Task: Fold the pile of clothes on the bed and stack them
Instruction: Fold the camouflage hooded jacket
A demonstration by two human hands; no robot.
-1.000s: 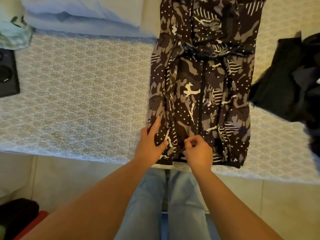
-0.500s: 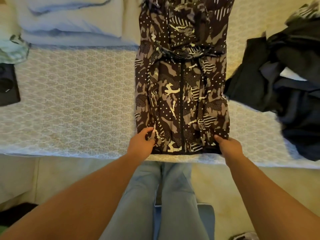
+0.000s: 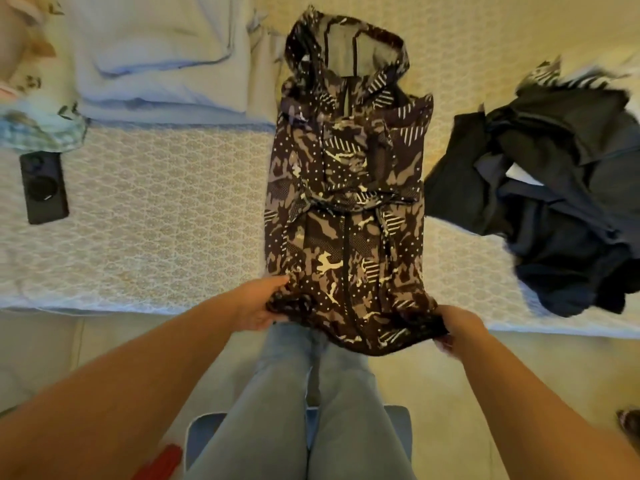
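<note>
From the head view, your left hand (image 3: pixel 254 303) gripped the near left corner of the camouflage jacket (image 3: pixel 346 209), and your right hand (image 3: pixel 459 327) gripped the near right corner, the hem bunched between them and raised off the edge of the bed (image 3: pixel 156 220). The rest of the jacket lay flat beyond your hands, hood farthest away. A pile of dark clothes (image 3: pixel 561 202) sat beyond your right hand; a black phone (image 3: pixel 43 187) lay well beyond your left.
</note>
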